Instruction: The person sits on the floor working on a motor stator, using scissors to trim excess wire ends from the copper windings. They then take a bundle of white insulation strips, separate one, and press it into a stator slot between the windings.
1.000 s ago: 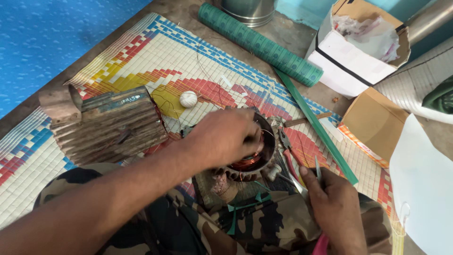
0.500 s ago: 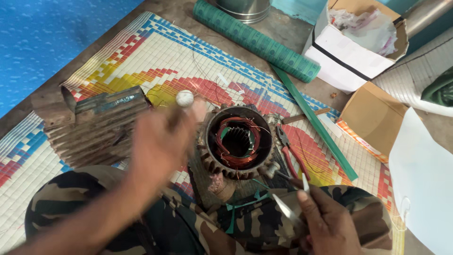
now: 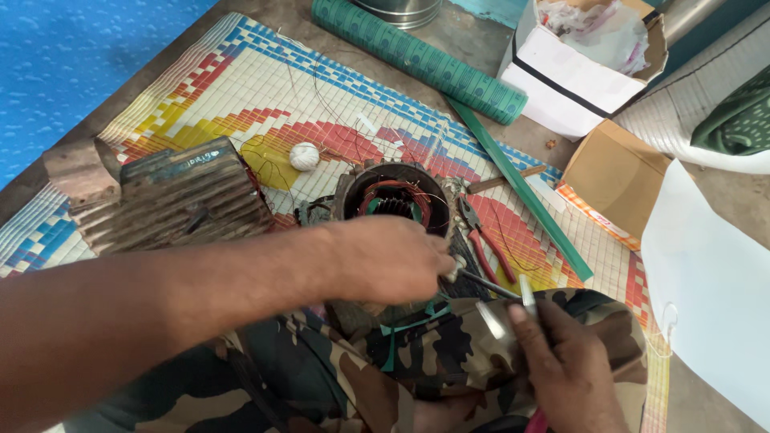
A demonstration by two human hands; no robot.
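- Head view: your left hand (image 3: 393,261) reaches across your lap, fingers closed in a pinch near the front rim of the motor stator (image 3: 393,210); what they pinch is small and pale, possibly a bit of thread or wire, but the view is too poor to be sure.
- The stator sits on the woven mat (image 3: 200,88) just in front of your knees, its open bore with red and copper windings facing up so you can work down into it.
- Your right hand (image 3: 565,365) rests over your right knee, fingers wrapped around a thin metal tool (image 3: 489,286) whose tip points toward the left hand's pinch.
- Red-handled pliers (image 3: 485,240) lie just beside the stator, within easy reach.
- A white ball of thread (image 3: 304,156) sits behind it, near the ribbed metal housing (image 3: 172,200) set aside to your left.
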